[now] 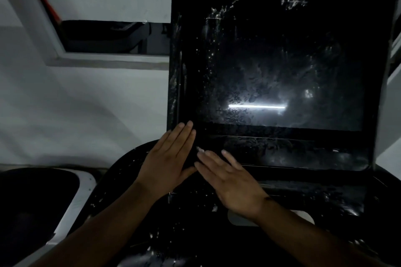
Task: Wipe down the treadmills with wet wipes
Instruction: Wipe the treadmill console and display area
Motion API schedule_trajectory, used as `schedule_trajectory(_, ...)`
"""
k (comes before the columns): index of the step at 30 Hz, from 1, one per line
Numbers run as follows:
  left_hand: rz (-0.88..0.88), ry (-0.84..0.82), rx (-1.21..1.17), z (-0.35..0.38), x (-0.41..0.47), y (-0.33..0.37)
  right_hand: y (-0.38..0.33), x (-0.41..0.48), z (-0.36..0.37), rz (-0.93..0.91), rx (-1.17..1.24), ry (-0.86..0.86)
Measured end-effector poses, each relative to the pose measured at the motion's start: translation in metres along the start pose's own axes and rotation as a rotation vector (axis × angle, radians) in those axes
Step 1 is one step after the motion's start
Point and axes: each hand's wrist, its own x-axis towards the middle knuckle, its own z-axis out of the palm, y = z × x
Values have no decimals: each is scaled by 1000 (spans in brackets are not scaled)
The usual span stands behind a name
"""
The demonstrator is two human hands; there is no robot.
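Speckled black plastic console deck [195,234] fills the bottom centre, flecked with white. Above it, the 2 hands lie flat with straight fingers, gripping nothing I can make out: the left hand [171,158] at the lower left corner of the glossy black treadmill screen [282,60], the right hand [234,182] just beside it. No wet wipe shows plainly, only a pale scrap [198,148] at the right fingertips. Smears and droplets cover the glass toward the upper right. Long overlapping strokes upward from that corner, under even pressure, would likely clear it best.
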Motion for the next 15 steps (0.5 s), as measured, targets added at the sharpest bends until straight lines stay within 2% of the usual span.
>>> schedule_trajectory(2, -9, -8, -3, -1, 1, -1, 9, 1, -7, -3, -4, 13)
schedule_trajectory(7, -31, -29, -9, 1, 0, 2, 11, 14, -20, 155, -59, 182)
schedule_trajectory(12, -26, -30, -7, 0, 0, 0, 10, 32, -30, 259, -40, 175)
schedule_trajectory(15, -20, -15, 11, 0, -2, 0, -11, 41, -16, 251, -30, 185)
